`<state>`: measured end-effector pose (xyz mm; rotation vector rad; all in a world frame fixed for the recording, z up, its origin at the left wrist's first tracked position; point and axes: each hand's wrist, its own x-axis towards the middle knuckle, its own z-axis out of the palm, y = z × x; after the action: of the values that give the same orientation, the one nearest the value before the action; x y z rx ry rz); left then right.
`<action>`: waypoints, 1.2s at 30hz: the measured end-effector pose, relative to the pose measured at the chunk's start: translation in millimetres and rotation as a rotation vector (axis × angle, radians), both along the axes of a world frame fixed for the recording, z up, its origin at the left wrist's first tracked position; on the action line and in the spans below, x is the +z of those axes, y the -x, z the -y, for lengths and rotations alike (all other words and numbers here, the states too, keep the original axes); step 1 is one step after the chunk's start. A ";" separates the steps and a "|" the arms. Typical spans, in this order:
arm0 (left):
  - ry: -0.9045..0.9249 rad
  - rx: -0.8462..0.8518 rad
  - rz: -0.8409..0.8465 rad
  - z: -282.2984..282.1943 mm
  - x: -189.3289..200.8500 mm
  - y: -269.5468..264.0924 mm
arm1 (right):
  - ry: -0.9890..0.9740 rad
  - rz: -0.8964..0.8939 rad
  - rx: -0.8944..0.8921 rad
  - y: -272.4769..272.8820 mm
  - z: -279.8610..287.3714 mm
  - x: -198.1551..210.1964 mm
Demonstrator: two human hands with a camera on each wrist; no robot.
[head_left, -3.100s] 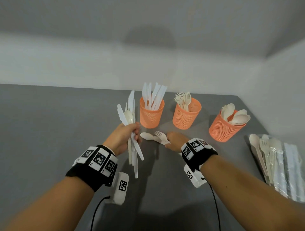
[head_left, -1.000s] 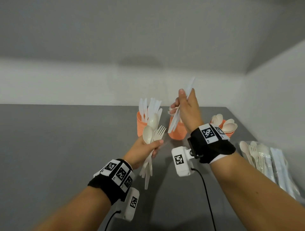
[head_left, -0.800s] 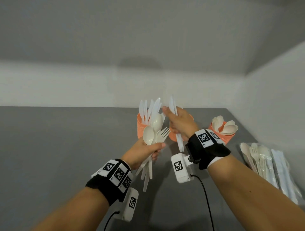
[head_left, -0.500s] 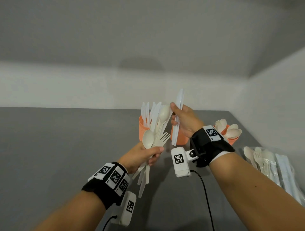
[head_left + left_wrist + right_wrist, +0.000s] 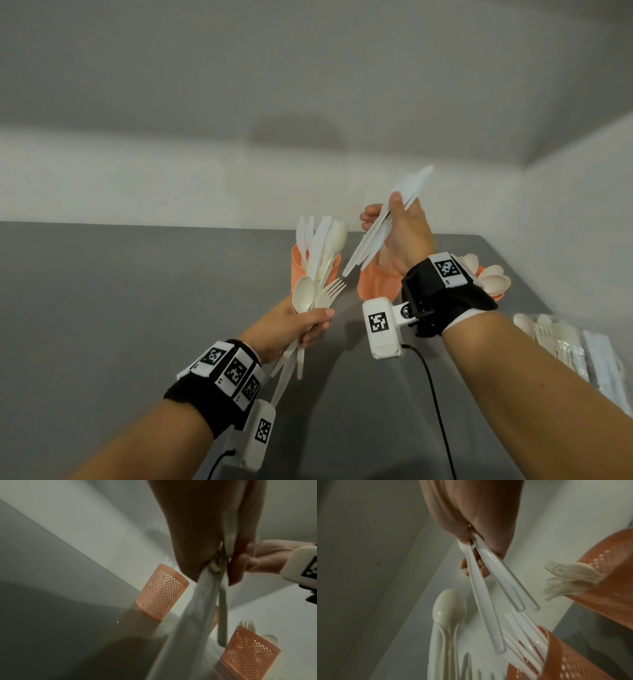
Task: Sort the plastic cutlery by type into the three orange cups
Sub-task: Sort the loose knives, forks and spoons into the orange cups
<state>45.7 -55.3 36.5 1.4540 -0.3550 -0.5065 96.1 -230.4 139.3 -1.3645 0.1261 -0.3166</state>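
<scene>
Stretching back to pale walls, the grey worktop (image 5: 120, 308) carries three orange mesh cups in a row. The left cup (image 5: 297, 270) holds white knives, the middle cup (image 5: 375, 284) holds forks and is largely hidden behind the right hand and its knives, and the right cup (image 5: 493, 294), filled with spoons, is mostly blocked by the black wristband (image 5: 442, 291). At the worktop's right edge lies a pile of wrapped cutlery (image 5: 575, 349). The left hand (image 5: 291, 325) is curled round a mixed bunch of spoons and a fork (image 5: 318, 284), raised in front of the left cup. The right hand (image 5: 400, 233) pinches several white knives (image 5: 380, 229) between thumb and fingers, tilted, their lower ends above the gap between the left and middle cups.
</scene>
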 end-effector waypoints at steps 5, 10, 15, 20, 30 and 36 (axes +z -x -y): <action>-0.058 0.066 0.004 1.3 -2.9 -3.5 | 0.085 0.038 0.044 -1.4 -0.7 9.2; -0.108 0.148 0.049 5.7 -1.4 -4.9 | 0.414 -0.153 0.324 6.8 -24.9 -3.1; -0.137 0.202 0.022 -1.3 -2.3 -2.8 | 0.230 -0.162 0.320 4.4 -30.0 8.3; -0.154 0.228 0.083 -3.0 -2.8 -3.3 | 0.461 -0.132 0.320 4.3 -35.8 15.9; -0.174 0.231 0.059 -11.8 -6.4 -6.2 | 0.333 -0.034 0.218 -6.7 -35.0 25.0; -0.125 0.304 0.019 -25.3 -8.1 -8.9 | 0.182 0.098 -0.034 -30.0 -19.5 26.7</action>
<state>54.6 -30.0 28.4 1.6012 -0.1147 -0.2731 126.1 -210.9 166.0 -1.5250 0.0395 -0.4315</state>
